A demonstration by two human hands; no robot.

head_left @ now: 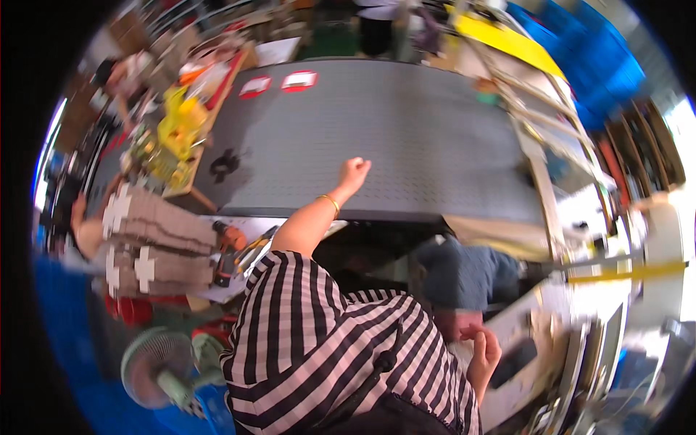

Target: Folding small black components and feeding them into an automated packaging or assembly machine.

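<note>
My left hand (354, 175) is stretched out over the near middle of a large grey tabletop (435, 123), its fingers curled into a fist. What it holds, if anything, is hidden. A yellow bangle (330, 201) circles that wrist. Low on the right, beside my body, my right hand (484, 354) has its fingers bent and drawn together. Close to those fingertips is a blurred reddish patch, and I cannot make out whether they grip anything. Just beyond that hand lies a grey-blue cloth-like bundle (464, 272). On the tabletop's left part sits a small dark object (225, 165).
Two red-and-white labels (299, 80) lie at the far left of the tabletop. Stacked brown cardboard pieces (163, 239), an orange-and-black power drill (230, 238) and a fan (156, 366) are at left. A wooden frame (540, 167) borders the right. Other people stand behind and at left.
</note>
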